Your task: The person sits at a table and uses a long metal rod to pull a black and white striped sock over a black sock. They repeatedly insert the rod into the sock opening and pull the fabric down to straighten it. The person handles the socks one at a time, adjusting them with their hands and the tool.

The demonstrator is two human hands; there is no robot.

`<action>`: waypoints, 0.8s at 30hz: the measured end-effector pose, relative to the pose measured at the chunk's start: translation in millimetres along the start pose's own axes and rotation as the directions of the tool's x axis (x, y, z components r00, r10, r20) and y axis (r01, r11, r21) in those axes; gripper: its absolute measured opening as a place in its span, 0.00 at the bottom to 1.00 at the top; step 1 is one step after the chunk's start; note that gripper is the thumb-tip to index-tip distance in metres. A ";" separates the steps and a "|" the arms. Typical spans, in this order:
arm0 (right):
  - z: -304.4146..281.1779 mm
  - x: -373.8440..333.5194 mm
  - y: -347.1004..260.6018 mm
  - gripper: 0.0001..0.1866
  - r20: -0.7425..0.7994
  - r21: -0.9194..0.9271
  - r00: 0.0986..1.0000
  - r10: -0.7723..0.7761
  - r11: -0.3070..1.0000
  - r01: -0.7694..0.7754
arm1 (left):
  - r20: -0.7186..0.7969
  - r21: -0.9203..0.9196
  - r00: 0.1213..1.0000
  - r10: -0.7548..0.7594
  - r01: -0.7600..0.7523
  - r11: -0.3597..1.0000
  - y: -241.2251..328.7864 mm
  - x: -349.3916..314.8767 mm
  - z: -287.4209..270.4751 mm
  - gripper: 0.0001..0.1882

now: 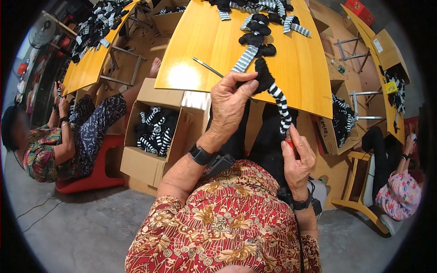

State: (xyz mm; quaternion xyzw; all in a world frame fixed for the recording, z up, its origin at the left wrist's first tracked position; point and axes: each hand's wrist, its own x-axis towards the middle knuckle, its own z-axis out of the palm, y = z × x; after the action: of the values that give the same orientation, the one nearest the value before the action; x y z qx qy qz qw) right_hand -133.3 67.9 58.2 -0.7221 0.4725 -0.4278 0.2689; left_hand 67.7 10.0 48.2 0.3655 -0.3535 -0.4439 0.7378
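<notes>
My left hand (230,102) is closed, its thumb and fingers pinching a black fuzzy plush piece (263,75) at the table's near edge. From that piece a black-and-white striped fabric tube (282,107) hangs down to the right. At the tube's lower end, my right hand (299,159) is closed around a small red-handled tool (290,144); its metal tip meets the striped end, and most of it is hidden by the fingers. Just beyond my left hand lies a grey-and-white striped piece (246,59). A thin dark rod (207,66) rests on the tabletop to its left.
More black and striped plush pieces (257,27) are strewn along the yellow table (195,41). Cardboard boxes of striped pieces stand at left (143,164) and right (330,132). Co-workers sit at left (50,150) and right (400,195), beside side tables with similar pieces.
</notes>
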 end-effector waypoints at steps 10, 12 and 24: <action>-14.5 15.0 11.7 0.28 0.088 -0.461 0.792 -0.604 0.680 0.570 | 0.219 -0.201 0.965 -0.145 0.190 0.961 2.9 -0.9 -7.7 0.14; -22.5 17.8 12.4 0.30 0.143 -0.484 0.779 -0.610 0.644 0.593 | 0.225 -0.230 0.960 -0.165 0.217 0.949 8.3 1.0 -16.7 0.14; -16.8 -3.1 0.7 0.25 0.165 0.100 0.983 -0.083 0.993 0.067 | 0.226 -0.197 0.970 -0.089 0.134 0.971 2.5 16.2 -21.8 0.17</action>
State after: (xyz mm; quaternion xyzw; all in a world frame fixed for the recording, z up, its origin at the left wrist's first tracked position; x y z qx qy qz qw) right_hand -148.9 70.8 64.7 -0.7595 0.4000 -0.3968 0.3251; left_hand 92.9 1.0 43.0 0.2545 -0.3611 -0.5568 0.7034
